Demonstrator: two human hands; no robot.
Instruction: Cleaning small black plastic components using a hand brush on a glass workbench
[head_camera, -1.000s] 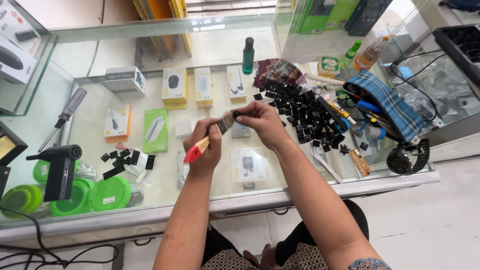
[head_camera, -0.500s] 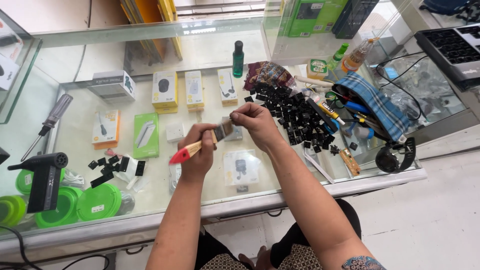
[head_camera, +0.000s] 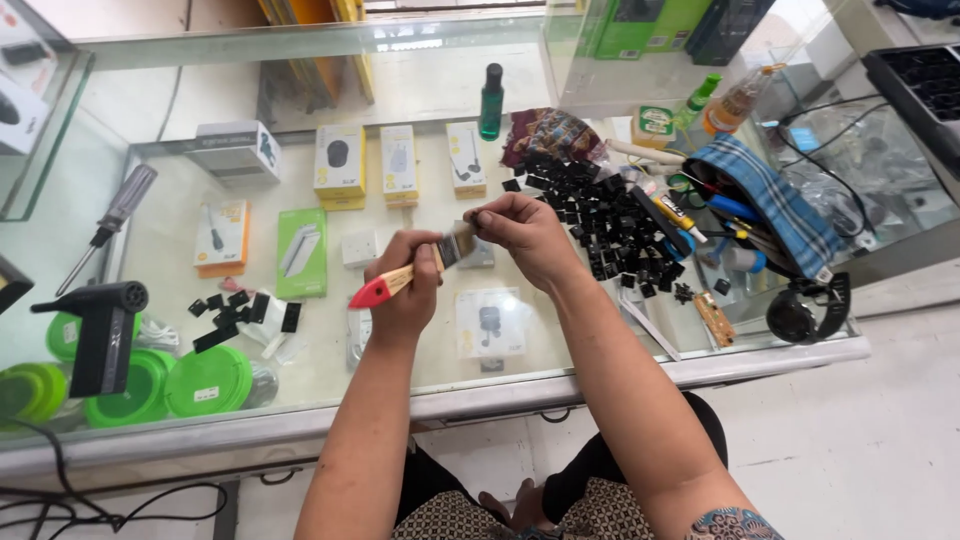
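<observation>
My left hand (head_camera: 405, 290) is closed around the brush (head_camera: 415, 275) at its wooden shaft, red tip pointing down-left, bristles up toward my right hand (head_camera: 525, 235). The right hand pinches something small and dark at the bristle tips; I judge it a keycap (head_camera: 481, 217), though most of it is hidden by the fingers. Both hover above the glass counter (head_camera: 330, 365), just left of the black keycap pile (head_camera: 610, 220).

The brush looks light and stiff in the handle, soft at the bristles, so the shaft near the ferrule is the place to hold. The cap seems tiny, hard and smooth, likely to slip, so I'd hold it by its side edges. A blower (head_camera: 105, 330) stands well apart at left.
</observation>
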